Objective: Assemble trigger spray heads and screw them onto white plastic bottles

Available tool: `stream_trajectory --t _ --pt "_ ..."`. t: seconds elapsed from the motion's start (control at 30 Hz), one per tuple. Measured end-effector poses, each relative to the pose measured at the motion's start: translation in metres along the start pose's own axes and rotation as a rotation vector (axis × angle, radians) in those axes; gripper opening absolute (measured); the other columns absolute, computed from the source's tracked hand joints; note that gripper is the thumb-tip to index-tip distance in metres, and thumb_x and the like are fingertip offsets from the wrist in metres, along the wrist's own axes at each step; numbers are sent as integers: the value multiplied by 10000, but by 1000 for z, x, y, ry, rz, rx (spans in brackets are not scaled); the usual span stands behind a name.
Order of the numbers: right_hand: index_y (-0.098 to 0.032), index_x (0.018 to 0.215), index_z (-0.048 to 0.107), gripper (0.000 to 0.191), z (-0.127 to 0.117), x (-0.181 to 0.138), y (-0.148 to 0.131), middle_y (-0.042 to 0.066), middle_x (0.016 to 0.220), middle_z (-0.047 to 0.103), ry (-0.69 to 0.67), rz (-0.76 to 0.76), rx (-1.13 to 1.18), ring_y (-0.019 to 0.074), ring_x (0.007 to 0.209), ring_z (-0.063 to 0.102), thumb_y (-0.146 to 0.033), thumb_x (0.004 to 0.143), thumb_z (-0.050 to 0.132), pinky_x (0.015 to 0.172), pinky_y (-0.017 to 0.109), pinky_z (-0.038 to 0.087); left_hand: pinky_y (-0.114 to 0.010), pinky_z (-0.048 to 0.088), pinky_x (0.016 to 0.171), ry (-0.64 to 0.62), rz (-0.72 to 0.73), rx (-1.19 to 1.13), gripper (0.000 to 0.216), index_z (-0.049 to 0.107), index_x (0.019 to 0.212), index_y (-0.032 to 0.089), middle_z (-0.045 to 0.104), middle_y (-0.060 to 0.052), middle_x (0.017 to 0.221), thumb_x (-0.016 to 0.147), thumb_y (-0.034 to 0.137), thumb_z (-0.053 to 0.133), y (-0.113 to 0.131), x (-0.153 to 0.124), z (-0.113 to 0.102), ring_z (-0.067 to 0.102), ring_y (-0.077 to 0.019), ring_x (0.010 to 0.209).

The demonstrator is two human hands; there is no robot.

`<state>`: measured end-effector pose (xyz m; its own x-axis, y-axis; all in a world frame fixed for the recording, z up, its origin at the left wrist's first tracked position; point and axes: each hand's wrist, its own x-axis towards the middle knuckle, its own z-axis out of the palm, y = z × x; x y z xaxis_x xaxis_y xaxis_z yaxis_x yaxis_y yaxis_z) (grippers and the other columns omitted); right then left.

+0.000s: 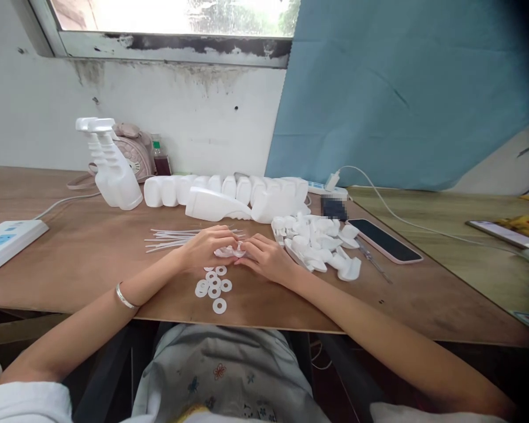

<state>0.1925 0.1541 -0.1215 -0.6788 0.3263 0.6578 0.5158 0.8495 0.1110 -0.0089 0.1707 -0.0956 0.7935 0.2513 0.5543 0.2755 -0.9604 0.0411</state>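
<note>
My left hand [210, 245] and my right hand [268, 257] meet above the table, fingers closed around a white plastic sprayer head [230, 251]; much of it is hidden by the fingers. Just below my left hand lie several flat white ring washers [214, 284], some overlapping. Thin white tubes [170, 238] are spread on the table behind my left wrist. To the right of my right hand is a heap of white plastic sprayer heads [315, 241]. A white spray bottle [216, 204] lies on its side beyond my hands.
More white bottles [203, 183] lie in a row behind. Two white bottles [114, 170] stand upright at left, before a pink bag [134, 150]. A screwdriver [374, 261] and a phone [384, 239] lie at right. Power strips [11, 241] and a white cable [392, 211] are also there.
</note>
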Motion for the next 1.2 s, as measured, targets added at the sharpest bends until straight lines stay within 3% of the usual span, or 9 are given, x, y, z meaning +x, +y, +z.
stream_trajectory --t 0.17,0.3,0.47,0.67,0.83,1.0,1.1,1.2 --pt "-158 856 536 131 -2 1 3 51 788 615 10 -37 -27 170 751 537 -283 825 510 683 286 468 -262 432 709 1 -34 -18 156 562 808 141 626 -79 847 801 291 518 1 1 -2 525 -161 771" --pt "-152 890 534 166 1 0 2 61 798 618 -9 19 -14 180 774 548 -303 832 493 690 297 469 -262 431 726 -14 -97 -41 166 558 850 144 615 -79 861 806 294 505 -2 -1 1 533 -163 806" --pt "-180 957 511 205 -3 4 1 63 881 621 -91 168 134 192 848 562 -339 829 491 732 319 468 -263 423 741 -8 -131 -97 172 550 844 145 597 -77 862 791 306 521 -7 -1 6 529 -165 833" --pt "-198 910 484 129 -6 2 3 41 883 616 -142 196 319 161 824 595 -300 832 496 730 290 475 -279 401 739 -78 -124 -15 168 526 846 147 584 -83 887 799 305 493 -1 1 3 525 -180 844" --pt "-201 1023 392 333 3 -5 -2 60 978 604 -19 312 377 168 871 617 -326 775 575 739 304 497 -326 358 760 -133 -93 153 239 506 951 151 583 -84 968 777 315 503 6 0 1 514 -208 869" --pt "-209 1070 351 405 5 -4 -4 68 1022 607 -17 332 399 174 933 610 -318 762 590 778 329 493 -331 345 748 -168 -80 190 211 515 918 157 575 -81 994 770 306 501 7 0 3 502 -212 870" --pt "-214 1070 346 416 4 -2 -4 61 1004 621 -27 362 415 177 910 616 -322 755 596 763 336 491 -317 357 771 -134 -137 83 258 496 966 161 576 -66 991 740 280 531 6 1 1 516 -197 878" --pt "-215 1075 348 422 2 0 -4 46 964 636 -36 437 403 184 888 618 -321 749 596 757 347 482 -270 387 748 -12 -297 -59 250 480 969 150 585 -52 931 732 230 500 -3 -1 -11 537 -158 825"
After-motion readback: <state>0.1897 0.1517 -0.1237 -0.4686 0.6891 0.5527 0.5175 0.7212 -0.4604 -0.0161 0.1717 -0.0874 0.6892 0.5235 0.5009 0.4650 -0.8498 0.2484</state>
